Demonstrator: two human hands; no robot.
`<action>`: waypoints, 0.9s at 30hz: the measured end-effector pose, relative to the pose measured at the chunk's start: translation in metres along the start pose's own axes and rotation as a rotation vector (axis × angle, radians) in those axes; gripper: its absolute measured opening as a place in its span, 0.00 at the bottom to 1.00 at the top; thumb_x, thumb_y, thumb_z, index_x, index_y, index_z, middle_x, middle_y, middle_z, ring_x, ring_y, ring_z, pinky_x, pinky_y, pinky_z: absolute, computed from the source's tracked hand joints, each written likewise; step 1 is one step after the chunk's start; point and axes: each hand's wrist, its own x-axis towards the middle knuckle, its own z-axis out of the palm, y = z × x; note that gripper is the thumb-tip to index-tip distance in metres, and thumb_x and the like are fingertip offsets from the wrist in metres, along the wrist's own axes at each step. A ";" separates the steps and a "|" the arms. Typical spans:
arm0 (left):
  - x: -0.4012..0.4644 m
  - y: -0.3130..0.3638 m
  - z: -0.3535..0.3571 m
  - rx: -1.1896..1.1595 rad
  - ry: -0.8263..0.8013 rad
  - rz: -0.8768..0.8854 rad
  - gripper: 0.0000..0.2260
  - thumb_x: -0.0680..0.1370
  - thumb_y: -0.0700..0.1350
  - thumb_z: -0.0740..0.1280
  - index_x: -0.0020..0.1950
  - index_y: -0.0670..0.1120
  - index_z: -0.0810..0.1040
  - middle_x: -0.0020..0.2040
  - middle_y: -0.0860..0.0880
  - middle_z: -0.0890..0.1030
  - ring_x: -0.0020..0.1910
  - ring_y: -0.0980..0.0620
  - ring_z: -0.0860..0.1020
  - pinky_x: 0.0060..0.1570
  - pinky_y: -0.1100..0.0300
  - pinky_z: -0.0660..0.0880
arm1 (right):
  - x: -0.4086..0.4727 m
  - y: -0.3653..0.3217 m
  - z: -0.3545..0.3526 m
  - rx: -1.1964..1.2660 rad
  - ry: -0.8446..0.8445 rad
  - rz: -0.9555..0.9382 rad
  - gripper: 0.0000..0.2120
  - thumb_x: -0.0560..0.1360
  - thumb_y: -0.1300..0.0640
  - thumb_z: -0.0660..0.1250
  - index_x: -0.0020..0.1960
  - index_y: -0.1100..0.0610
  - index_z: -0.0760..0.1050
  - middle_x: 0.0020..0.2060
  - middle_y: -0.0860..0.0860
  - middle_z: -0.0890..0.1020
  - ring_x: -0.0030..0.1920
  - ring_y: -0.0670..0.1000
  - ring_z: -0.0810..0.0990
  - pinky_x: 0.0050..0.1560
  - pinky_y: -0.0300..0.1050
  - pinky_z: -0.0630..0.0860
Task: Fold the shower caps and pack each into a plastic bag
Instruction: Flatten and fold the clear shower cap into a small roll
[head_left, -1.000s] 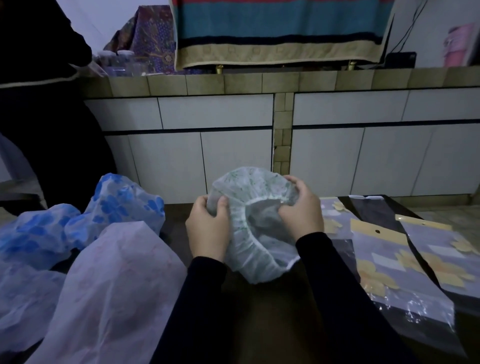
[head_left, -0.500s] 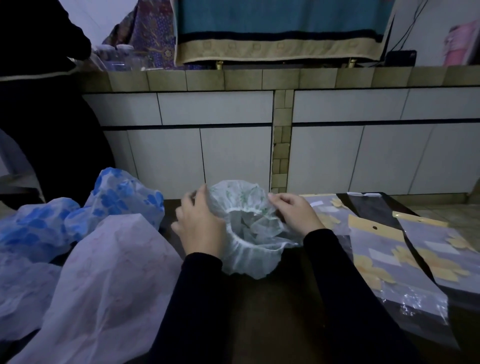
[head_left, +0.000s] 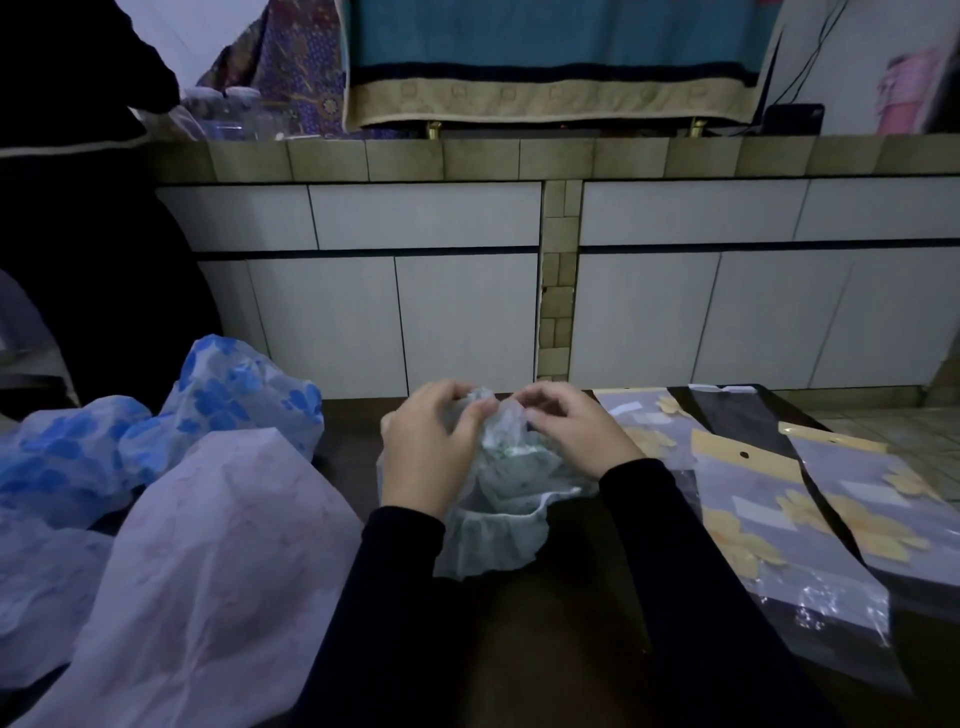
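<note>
Both hands sit at the frame's centre: my left hand (head_left: 434, 457) and right hand (head_left: 574, 434) each pinch the bunched top of the green-print cap (head_left: 501, 512), fingers curled into its plastic. I see the cap hanging down onto the dark table (head_left: 545, 639). Flat bags (head_left: 779, 525) lie at right; more caps (head_left: 197, 561) pile at lower left.

Both dark-sleeved arms are stretched forward, left hand (head_left: 434, 457) and right hand (head_left: 571, 434) brought close together, fingers curled in a pinching grip.
</note>
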 end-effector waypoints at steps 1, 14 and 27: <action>-0.001 0.001 0.000 -0.102 0.016 -0.020 0.02 0.76 0.47 0.70 0.47 0.50 0.79 0.46 0.55 0.80 0.46 0.59 0.78 0.49 0.69 0.72 | 0.001 0.003 -0.001 -0.009 -0.013 0.028 0.09 0.77 0.60 0.64 0.53 0.49 0.77 0.57 0.51 0.78 0.58 0.50 0.76 0.59 0.44 0.74; -0.002 -0.014 0.007 0.164 0.271 -0.101 0.09 0.80 0.48 0.62 0.58 0.49 0.78 0.53 0.50 0.80 0.49 0.51 0.69 0.49 0.59 0.62 | 0.001 0.011 0.000 0.033 0.448 0.089 0.16 0.73 0.41 0.68 0.42 0.55 0.79 0.41 0.50 0.82 0.43 0.47 0.78 0.46 0.45 0.74; -0.001 -0.009 0.007 0.230 0.167 -0.054 0.15 0.79 0.46 0.58 0.64 0.55 0.74 0.63 0.56 0.74 0.64 0.55 0.66 0.64 0.53 0.52 | -0.005 0.001 -0.006 0.040 0.356 0.005 0.08 0.80 0.50 0.61 0.45 0.50 0.75 0.38 0.41 0.78 0.40 0.42 0.75 0.39 0.39 0.70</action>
